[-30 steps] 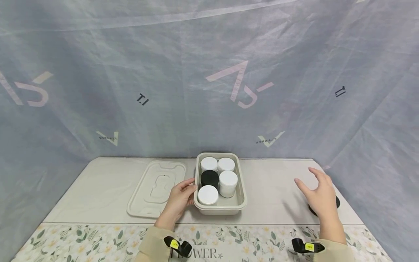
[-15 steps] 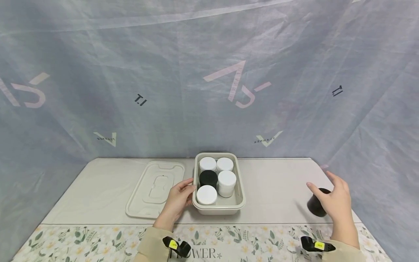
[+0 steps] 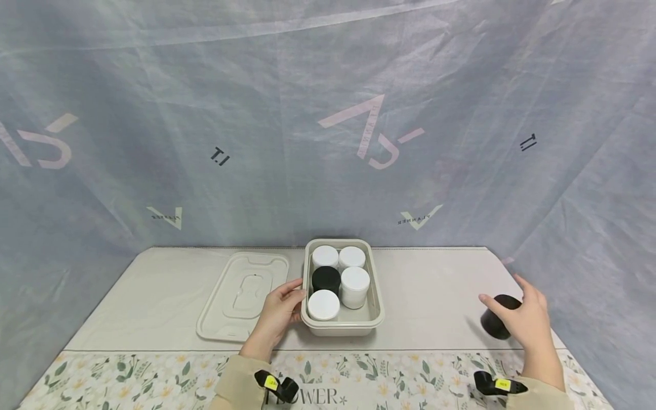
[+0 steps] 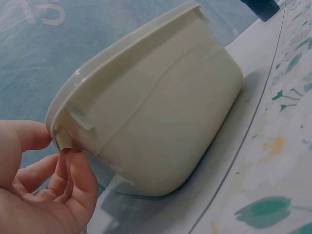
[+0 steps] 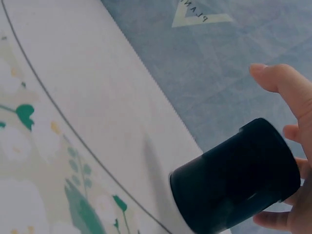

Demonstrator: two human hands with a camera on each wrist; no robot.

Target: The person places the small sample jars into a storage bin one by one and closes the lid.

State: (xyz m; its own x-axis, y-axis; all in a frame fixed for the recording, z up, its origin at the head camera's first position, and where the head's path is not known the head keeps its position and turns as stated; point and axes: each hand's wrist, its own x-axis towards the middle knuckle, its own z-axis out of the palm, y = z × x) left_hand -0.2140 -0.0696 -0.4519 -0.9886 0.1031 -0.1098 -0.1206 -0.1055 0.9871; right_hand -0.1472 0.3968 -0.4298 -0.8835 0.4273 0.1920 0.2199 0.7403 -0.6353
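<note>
My left hand pinches the left rim of a cream plastic container, thumb and fingers at its lip in the left wrist view. In the container stand several white-lidded jars and one black-lidded jar. Over on the right, my right hand is spread around another black jar, which stands upright on the table. In the right wrist view the thumb is raised apart from the black jar, and the other fingers lie behind it.
A flat cream lid lies left of the container. The table has a floral strip along its front. A grey-blue curtain hangs behind and at both sides.
My right hand has moved right from in front of the black jar to around its right side, bringing the jar into view. The left hand has kept its hold on the container.
</note>
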